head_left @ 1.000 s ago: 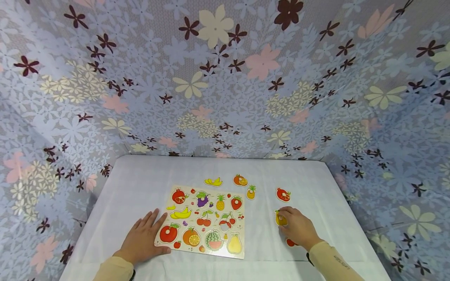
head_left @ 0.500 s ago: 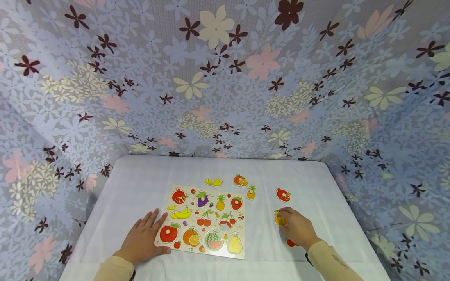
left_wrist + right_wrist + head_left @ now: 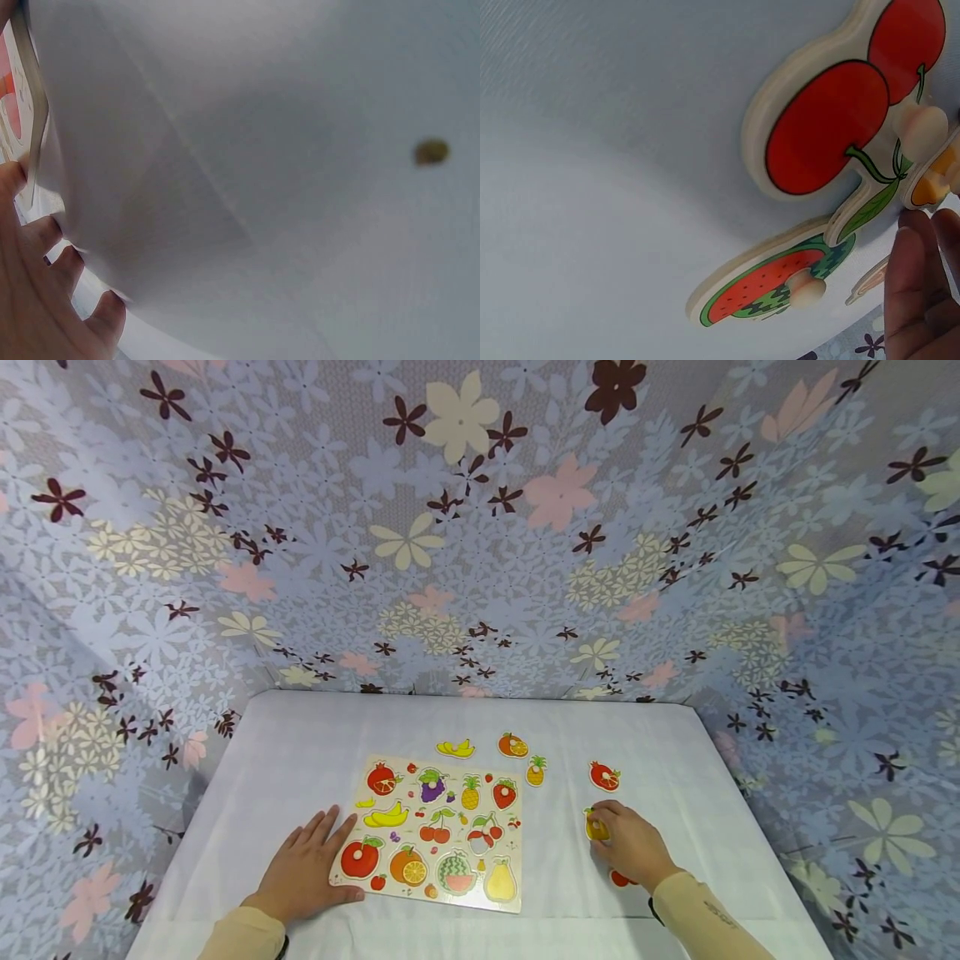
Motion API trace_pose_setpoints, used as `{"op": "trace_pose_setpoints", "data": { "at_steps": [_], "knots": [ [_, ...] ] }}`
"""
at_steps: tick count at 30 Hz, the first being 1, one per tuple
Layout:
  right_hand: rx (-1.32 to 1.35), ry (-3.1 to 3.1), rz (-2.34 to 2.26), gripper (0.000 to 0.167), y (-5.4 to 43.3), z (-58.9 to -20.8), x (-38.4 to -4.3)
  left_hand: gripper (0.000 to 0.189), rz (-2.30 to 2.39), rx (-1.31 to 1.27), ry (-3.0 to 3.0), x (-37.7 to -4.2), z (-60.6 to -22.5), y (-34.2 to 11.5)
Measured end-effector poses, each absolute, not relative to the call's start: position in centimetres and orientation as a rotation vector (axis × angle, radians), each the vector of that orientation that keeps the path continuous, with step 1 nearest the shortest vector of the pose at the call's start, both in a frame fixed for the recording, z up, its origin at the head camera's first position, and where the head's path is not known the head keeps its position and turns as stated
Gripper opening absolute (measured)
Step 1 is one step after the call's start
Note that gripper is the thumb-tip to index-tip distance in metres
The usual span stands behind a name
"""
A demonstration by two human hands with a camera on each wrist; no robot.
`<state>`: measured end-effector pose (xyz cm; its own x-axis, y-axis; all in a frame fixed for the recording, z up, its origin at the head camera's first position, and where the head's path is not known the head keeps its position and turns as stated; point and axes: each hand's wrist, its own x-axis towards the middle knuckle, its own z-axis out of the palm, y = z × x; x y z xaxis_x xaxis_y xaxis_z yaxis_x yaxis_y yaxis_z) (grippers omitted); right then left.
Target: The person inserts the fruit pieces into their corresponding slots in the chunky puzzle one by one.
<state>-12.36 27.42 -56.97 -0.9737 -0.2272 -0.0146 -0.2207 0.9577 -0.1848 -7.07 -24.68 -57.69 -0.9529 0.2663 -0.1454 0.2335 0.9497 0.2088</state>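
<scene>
The right hand [image 3: 633, 847] has its grip closed on a yellow pear piece [image 3: 596, 827] lying on the white bench [image 3: 300, 752], right of the fruit puzzle board [image 3: 431, 831]. The left hand [image 3: 303, 868] lies flat with fingers spread, its grip apart, touching the board's near left corner. A cherry piece [image 3: 832, 124] and a watermelon piece [image 3: 769, 281] lie just beside the right hand.

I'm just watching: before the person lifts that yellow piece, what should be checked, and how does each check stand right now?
1. Right hand has hold of the yellow piece: cannot tell; fingers cover it.
2. Left hand steadies the puzzle board: ok, it lies flat on the board's near left corner.
3. Board lies flat on the white table: ok.
4. Cherry piece and watermelon piece lie clear of the fingers: not ok, close beside them.
5. Matching slot free: cannot tell.
</scene>
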Motion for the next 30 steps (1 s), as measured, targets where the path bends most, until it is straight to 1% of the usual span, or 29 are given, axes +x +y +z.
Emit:
{"op": "trace_pose_setpoints", "data": {
  "at_steps": [9,19,30],
  "knots": [
    [-0.259,3.046,-0.363,0.041,27.46,-57.37,-12.62,0.119,0.293,0.380,2.932,-7.06,-57.78,-24.66],
    [-0.367,3.105,-0.350,0.038,27.74,-57.88,-12.54,0.118,0.315,0.404,2.947,-6.97,-57.68,-24.70],
    [-0.372,3.086,-0.321,0.043,27.41,-57.82,-12.65,0.116,0.301,0.413,2.966,-6.88,-57.59,-24.62]
  ]
}}
